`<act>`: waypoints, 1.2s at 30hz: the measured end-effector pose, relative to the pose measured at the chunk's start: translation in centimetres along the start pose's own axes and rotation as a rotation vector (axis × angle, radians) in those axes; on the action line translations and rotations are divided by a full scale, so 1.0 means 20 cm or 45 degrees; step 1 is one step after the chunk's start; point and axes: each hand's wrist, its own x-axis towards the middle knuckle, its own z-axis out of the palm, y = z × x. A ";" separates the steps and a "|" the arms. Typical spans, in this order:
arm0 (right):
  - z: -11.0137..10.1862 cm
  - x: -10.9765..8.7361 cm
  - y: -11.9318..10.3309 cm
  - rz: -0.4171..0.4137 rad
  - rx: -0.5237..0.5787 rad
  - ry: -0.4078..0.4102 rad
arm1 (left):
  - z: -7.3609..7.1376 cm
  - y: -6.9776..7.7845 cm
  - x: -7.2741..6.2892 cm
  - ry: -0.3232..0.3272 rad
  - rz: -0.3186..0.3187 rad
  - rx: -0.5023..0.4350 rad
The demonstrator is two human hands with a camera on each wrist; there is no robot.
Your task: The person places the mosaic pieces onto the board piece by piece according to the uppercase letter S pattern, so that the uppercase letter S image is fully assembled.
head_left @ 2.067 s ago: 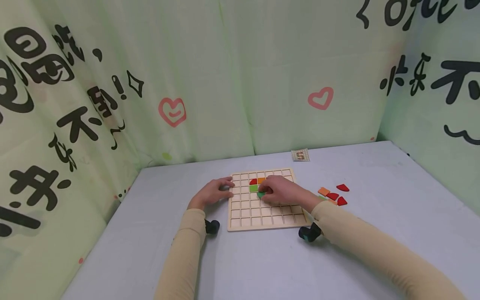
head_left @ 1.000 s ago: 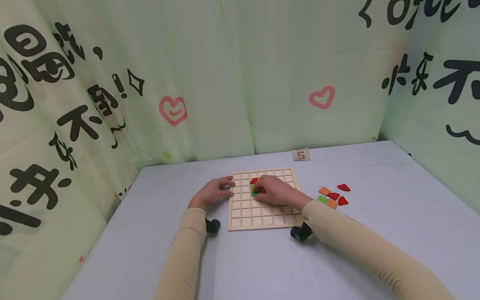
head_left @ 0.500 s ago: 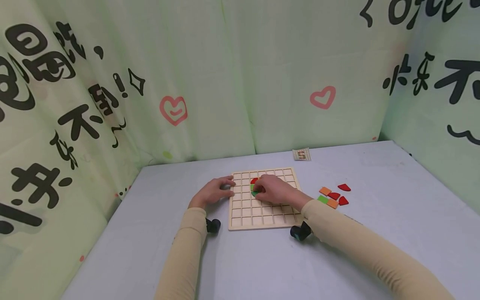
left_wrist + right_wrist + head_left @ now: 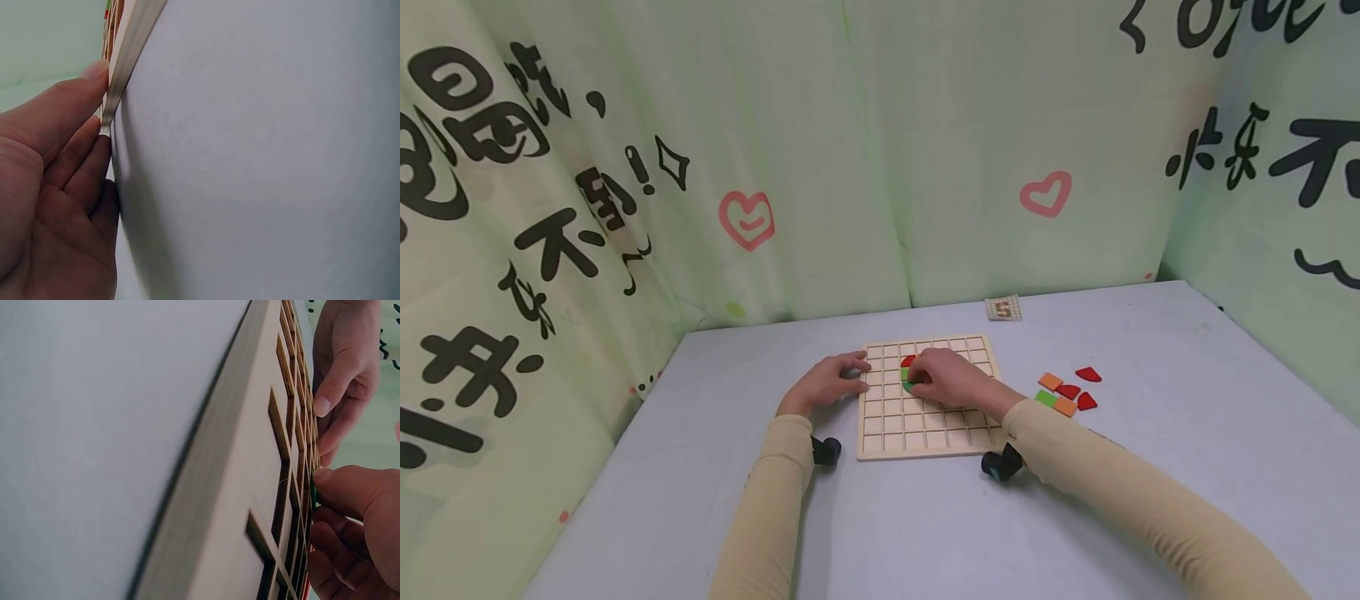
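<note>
A wooden grid board (image 4: pixel 891 443) lies on the table. My left hand (image 4: pixel 824 387) rests at the board's left edge, fingers fairly straight, with the thumb and fingertips against its side in the left wrist view. My right hand (image 4: pixel 953 379) is over the board's upper middle, thumb and fingers pinching a dark green piece (image 4: pixel 908 387) down at the grid cells. The right wrist view shows only a thin sliver of this green piece (image 4: pixel 314 487) by the thumb tip. Just beyond it sit a light green tile (image 4: pixel 905 374) and a red rounded piece (image 4: pixel 908 361), both partly covered by the hand.
Right of the board lie loose pieces: orange tiles (image 4: pixel 1050 382), a light green tile (image 4: pixel 1045 398) and red rounded pieces (image 4: pixel 1087 374). A small patterned card (image 4: pixel 1003 308) lies near the table's back edge. Printed curtains (image 4: pixel 880 167) surround the table.
Compared with two seconds ago, my right hand has shifted slightly left with the dark green piece and now covers the orange tile on the board. During the last second, both hands stay nearly still.
</note>
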 end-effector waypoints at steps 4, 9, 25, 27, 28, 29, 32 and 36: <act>0.01 0.00 0.00 0.013 0.004 0.000 | 0.00 0.00 0.00 -0.003 -0.004 0.000; 0.00 -0.02 0.02 0.046 0.046 0.000 | 0.01 -0.01 0.00 -0.003 -0.003 -0.001; -0.22 -0.26 0.21 0.293 0.214 0.042 | 0.00 0.00 0.00 0.003 -0.007 -0.005; -0.25 -0.31 0.25 0.317 0.209 0.048 | 0.00 0.00 -0.01 0.003 -0.003 -0.005; -0.27 -0.34 0.26 0.328 0.205 0.050 | 0.00 0.00 -0.01 0.004 -0.002 -0.004; -0.28 -0.37 0.28 0.339 0.196 0.055 | 0.00 0.00 -0.01 0.003 -0.002 -0.001; -0.32 -0.44 0.32 0.384 0.157 0.061 | 0.00 0.01 -0.01 0.001 -0.001 0.010; -0.36 -0.52 0.38 0.440 0.119 0.044 | 0.00 0.02 -0.02 0.000 -0.014 0.003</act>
